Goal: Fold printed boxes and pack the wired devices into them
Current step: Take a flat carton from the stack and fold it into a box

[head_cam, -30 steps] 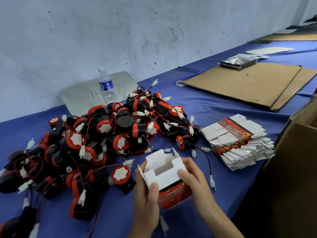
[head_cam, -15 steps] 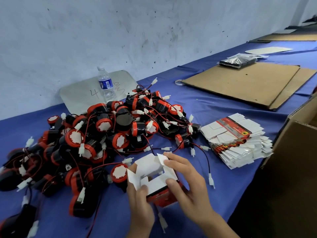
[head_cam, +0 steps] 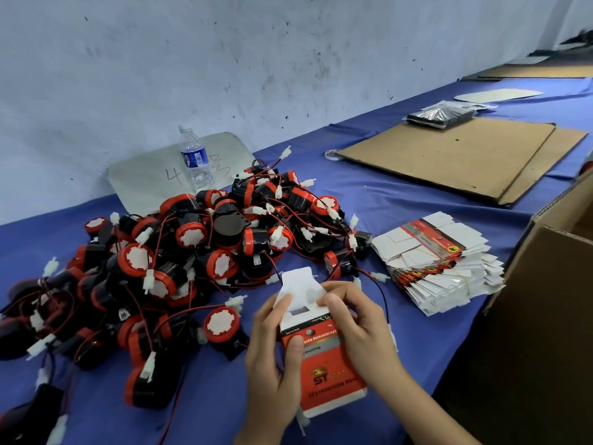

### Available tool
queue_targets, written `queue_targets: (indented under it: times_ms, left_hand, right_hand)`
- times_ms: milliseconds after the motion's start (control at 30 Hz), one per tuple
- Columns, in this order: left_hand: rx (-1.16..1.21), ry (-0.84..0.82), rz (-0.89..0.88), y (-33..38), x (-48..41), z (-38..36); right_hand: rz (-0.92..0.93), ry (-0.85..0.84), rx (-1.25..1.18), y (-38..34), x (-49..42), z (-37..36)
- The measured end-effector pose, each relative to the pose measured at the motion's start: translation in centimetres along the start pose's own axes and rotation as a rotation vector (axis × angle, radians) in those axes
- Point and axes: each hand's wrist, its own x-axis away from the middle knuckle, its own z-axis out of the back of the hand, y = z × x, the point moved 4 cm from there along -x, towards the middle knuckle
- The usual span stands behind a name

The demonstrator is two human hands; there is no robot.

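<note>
The printed box point(head_cam: 324, 370) is held up off the blue tabletop point(head_cam: 401, 203), low in front of the person. Its long axis runs straight away from them, with the red printed face up, the near end by their wrists and the far end pointing at the heap of wired devices point(head_cam: 192, 252). That far end is the one that matters. Its white tuck flap point(head_cam: 298, 281) stands up, and the small side flaps point(head_cam: 279, 295) are being pressed inward beneath it. The left hand point(head_cam: 272, 364) wraps the box's left side, thumb flat on the printed face and a fingertip on the left side flap. The right hand point(head_cam: 359, 329) curls round the right side, its thumb pinning the other flap down. Both hands are closed on the cardboard, neither one spread. I'd judge the next move is to bring the tuck flap down toward the person and into the mouth, folding back along the box's length. Whether the near end is already closed I cannot tell. The heap lies ahead and to the left, so the left hand is the nearer one, and the closest device point(head_cam: 221, 322) lies just beside its knuckles. The stack of flat boxes point(head_cam: 439, 261) sits off to the right, with a brown carton point(head_cam: 545, 284) further right.
</note>
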Motion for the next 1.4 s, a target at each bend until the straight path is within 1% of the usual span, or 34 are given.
queue_targets:
  times_ms: [100,167,233,300,400,467,567,633,667,700,800,867,967,1033,1100,1133,1167,1233,1267,1333,1400]
  left_hand:
    - [-0.028,-0.037,-0.032,0.2,0.1,-0.1]
    - [-0.006,-0.068,-0.020,0.2,0.1,-0.4]
    - [0.029,-0.080,-0.021,0.2,0.1,-0.6]
    - [0.032,-0.081,-0.061,0.2,0.1,-0.5]
    - [0.058,-0.076,-0.090,0.0,0.2,-0.3]
    - [0.123,-0.065,-0.088,0.0,0.2,-0.2]
    - [0.130,-0.063,-0.121,-0.1,0.2,-0.1]
    - [0.126,-0.097,-0.156,-0.1,0.2,-0.1]
    - [0.133,-0.117,-0.165,0.0,0.3,-0.2]
    - [0.141,-0.133,-0.169,0.1,0.3,-0.3]
    - [0.137,-0.147,-0.190,0.3,0.4,-0.5]
    - [0.123,-0.144,-0.196,0.3,0.4,-0.5]
    - [0.058,-0.120,-0.159,0.0,0.5,-0.3]
    - [0.013,-0.077,-0.159,0.0,0.5,-0.1]
    - [0.032,-0.023,-0.143,0.3,0.2,0.0]
    - [0.077,0.010,-0.079,0.2,0.0,0.1]
    - [0.145,0.046,0.032,-0.1,-0.3,0.2]
    - [0.292,0.075,0.285,-1.5,-0.3,0.3]
    - [0.334,0.059,0.361,-2.2,-0.2,0.4]
    - [0.367,0.003,0.408,-2.8,-0.3,0.4]
    - [0.340,-0.034,0.375,-2.6,-0.3,0.2]
  right_hand:
    - [-0.031,-0.042,-0.011,-0.2,-0.5,0.2]
    - [-0.006,-0.077,-0.008,-0.7,-1.0,0.5]
    - [0.015,-0.138,-0.085,-1.1,-1.3,0.6]
    - [-0.010,-0.186,-0.185,-1.4,-1.3,0.5]
    - [-0.036,-0.271,-0.201,-1.7,-1.3,0.1]
    - [-0.091,-0.307,-0.178,-1.4,-1.4,0.0]
    - [-0.290,-0.407,-0.161,-0.9,-1.6,0.4]
    - [-0.422,-0.523,-0.108,-0.8,-1.9,1.0]
    - [-0.439,-0.581,-0.041,-1.0,-2.2,1.3]
    - [-0.424,-0.626,0.044,-1.4,-2.6,1.6]
    - [-0.300,-0.711,0.314,-2.0,-3.2,1.2]
    - [-0.243,-0.722,0.377,-2.3,-3.2,0.8]
    - [-0.220,-0.728,0.414,-2.7,-3.3,0.7]
    - [-0.258,-0.750,0.350,-2.9,-3.6,1.0]
    - [-0.368,-0.746,0.177,-3.0,-3.6,1.5]
    - [-0.419,-0.741,0.090,-2.9,-3.4,1.8]
    - [-0.444,-0.736,0.038,-2.8,-3.2,1.9]
    - [-0.425,-0.723,0.015,-2.1,-2.7,1.8]
    - [-0.426,-0.690,0.006,-1.6,-2.5,1.6]
    - [-0.527,-0.555,-0.065,-0.4,-2.2,1.2]
    - [-0.673,-0.443,-0.186,0.7,-1.9,1.3]
